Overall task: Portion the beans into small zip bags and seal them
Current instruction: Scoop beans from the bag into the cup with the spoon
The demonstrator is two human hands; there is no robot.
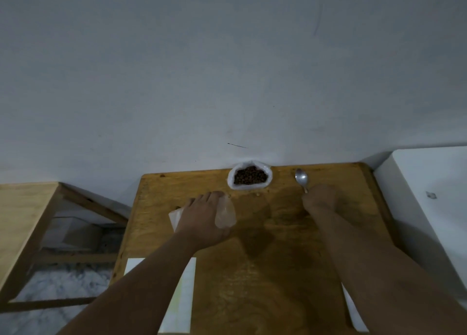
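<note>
Wooden tabletop (252,271) sat pushed against a pale grey wall (227,69), with a white unit (429,195) on your right and a second wooden frame (25,221) off to the left. Open white bag of beans (250,176) stood at the far edge of the table, mouth rolled down, brown beans visible inside. Your left hand (204,218) lay flat, fingers extended, palm down on a small clear zip bag (226,214); the bag stuck out on both sides of the hand and looked empty, though I couldn't tell if its zip was closed. Your right hand (319,199) was curled closed around the handle of a metal spoon (301,178), bowl pointing toward the wall, just right of the bean bag and apart from it. White sheets (188,296) lay near the front edge, partly under your forearms.
</note>
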